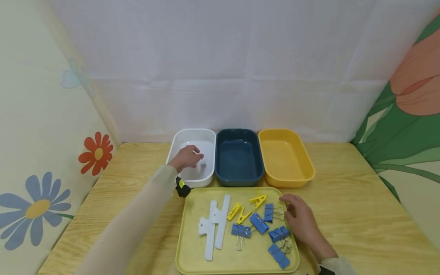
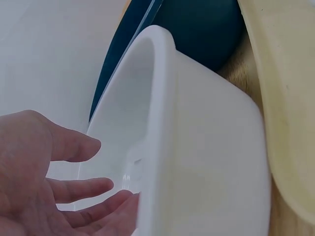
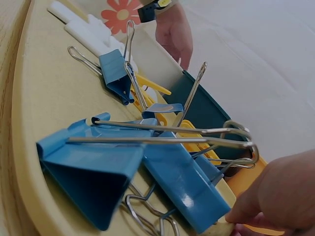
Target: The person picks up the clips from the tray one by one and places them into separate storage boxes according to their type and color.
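My left hand [image 1: 188,156] reaches into the white bin [image 1: 191,131], fingers extended and thumb apart, with nothing between them. Below the fingertips, a white clip [image 2: 135,156] lies inside the bin, partly lost against the white wall. At the tray's right edge, my right hand [image 1: 302,219] has its thumb and fingers on the rim of the yellow tray [image 1: 192,263]. Nearest to it are several blue binder clips [image 1: 269,212] with wire handles. Yellow clothespins [image 1: 242,216] lie further left on the tray, followed by two long white clips [image 1: 222,221].
A dark blue bin [image 1: 237,183] stands between the white one and a yellow bin [image 1: 290,182], all three side by side behind the tray. They sit on a wood-grain table [image 1: 347,198] against a white cloth backdrop [image 1: 220,103]. Flower-printed panels flank both sides.
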Demonstrator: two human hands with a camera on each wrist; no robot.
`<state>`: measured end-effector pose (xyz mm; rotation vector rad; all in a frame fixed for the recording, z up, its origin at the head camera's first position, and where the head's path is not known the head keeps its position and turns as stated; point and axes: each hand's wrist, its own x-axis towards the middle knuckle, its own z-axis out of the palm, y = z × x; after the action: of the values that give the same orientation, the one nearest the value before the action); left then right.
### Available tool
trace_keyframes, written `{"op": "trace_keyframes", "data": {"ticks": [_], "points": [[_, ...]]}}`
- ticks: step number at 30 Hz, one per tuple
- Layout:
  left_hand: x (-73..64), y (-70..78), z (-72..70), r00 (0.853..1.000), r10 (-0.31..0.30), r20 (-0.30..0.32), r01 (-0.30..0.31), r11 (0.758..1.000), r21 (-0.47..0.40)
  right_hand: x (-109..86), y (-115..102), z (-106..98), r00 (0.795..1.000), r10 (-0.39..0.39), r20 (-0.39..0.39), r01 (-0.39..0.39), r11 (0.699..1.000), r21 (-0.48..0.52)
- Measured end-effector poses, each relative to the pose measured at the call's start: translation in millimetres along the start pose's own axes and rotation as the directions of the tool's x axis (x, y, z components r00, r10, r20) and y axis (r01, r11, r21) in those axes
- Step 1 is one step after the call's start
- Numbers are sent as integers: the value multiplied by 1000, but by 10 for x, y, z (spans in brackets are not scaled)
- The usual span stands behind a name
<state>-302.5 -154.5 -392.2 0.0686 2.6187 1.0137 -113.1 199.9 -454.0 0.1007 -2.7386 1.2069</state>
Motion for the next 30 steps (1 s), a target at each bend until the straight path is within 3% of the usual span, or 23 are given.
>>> {"op": "trace_keyframes", "data": {"ticks": [5, 15, 22, 30], "points": [[-65, -27, -36, 1000, 23, -5, -23, 1000, -3, -1, 3, -1, 1000, -1, 3, 1, 1000, 2], [-195, -18, -71, 1000, 5, 24, -3, 998, -69, -4, -3, -8, 1000, 20, 17, -20, 1000, -7], [-378, 43, -91, 998, 64, 22, -63, 997, -53, -6, 15, 0, 1000, 5, 7, -4, 1000, -21], [-550, 90, -109, 996, 85, 29, -84, 996, -43, -9, 3, -12, 1000, 3, 9, -3, 1000, -14]]}}
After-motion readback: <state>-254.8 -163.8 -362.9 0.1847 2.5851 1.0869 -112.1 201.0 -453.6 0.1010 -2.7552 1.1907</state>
